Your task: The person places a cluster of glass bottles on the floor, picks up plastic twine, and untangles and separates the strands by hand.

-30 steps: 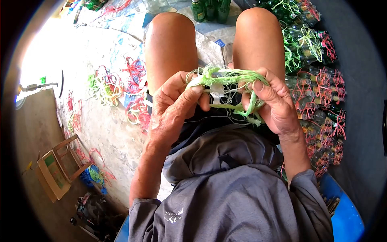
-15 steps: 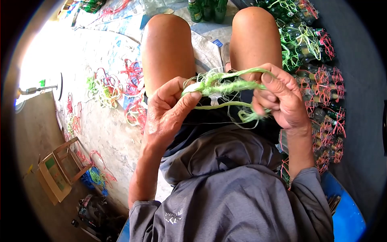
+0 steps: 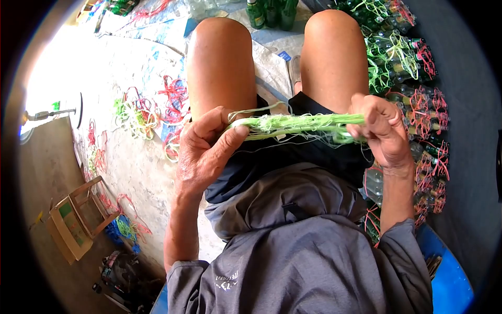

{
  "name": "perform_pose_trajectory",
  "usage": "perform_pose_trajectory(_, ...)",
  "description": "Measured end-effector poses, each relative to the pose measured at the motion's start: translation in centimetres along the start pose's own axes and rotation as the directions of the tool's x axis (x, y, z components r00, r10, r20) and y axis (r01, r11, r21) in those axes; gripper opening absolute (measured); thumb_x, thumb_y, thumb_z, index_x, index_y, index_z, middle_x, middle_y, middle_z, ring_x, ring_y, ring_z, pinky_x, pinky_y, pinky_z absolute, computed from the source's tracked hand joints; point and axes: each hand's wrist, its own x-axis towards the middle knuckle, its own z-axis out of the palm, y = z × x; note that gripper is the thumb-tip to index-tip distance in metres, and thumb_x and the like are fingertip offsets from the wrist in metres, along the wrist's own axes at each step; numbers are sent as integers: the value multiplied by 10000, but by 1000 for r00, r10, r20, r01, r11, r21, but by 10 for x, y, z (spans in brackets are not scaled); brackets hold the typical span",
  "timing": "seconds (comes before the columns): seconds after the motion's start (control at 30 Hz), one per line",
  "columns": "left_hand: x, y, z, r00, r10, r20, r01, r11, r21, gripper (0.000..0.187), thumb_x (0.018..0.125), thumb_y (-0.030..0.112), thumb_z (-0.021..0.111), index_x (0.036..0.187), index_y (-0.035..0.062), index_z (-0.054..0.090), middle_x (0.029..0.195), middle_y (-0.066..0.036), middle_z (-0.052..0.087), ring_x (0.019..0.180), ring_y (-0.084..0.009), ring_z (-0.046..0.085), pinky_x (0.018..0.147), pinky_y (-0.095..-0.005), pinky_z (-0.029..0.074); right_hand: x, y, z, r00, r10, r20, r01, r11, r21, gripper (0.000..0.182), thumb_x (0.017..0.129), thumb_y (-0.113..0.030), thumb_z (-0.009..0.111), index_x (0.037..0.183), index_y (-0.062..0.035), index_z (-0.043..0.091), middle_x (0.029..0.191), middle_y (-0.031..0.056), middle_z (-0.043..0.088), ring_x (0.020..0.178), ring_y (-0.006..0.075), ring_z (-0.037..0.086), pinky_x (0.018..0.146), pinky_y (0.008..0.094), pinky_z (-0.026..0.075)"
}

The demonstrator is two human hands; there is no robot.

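A frayed bundle of green plastic string (image 3: 295, 124) is stretched taut and level above my lap, between my knees. My left hand (image 3: 204, 152) pinches its left end between thumb and fingers. My right hand (image 3: 380, 131) is closed in a fist around its right end. Thin loose fibres hang off the bundle. I sit in a grey shirt and dark shorts.
Rows of green bottles tied with green and pink string (image 3: 413, 104) lie to my right. More green bottles (image 3: 272, 13) stand beyond my knees. Loose pink and green string loops (image 3: 151, 112) litter the pale mat at left. A small wooden stool (image 3: 76, 217) stands lower left.
My hands have pulled apart, the right going right and the left going left. The loose, looped green string has been drawn out into one straight, tight bundle.
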Motion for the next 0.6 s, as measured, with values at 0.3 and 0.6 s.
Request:
perform_pose_trajectory(0.3,-6,10,9,998,-13,68,-6,960,279,170,1023,138,680,944,-11,663,708,19,545,692,-45,450,605,-245,408,24,-15,32,973,-210,98,95,747,658,364,1083,-418,548,869,-126,521,903,2,538,781,151,528,1092,539,419)
perform_pose_trajectory(0.6,-5,5,11,980,72,184,-124,948,292,261,1043,152,627,841,-8,588,676,-23,478,654,-81,423,578,-294,392,36,-5,20,983,-10,-186,138,709,691,456,1128,-358,439,726,-144,423,622,-31,338,466,90,205,468,278,214)
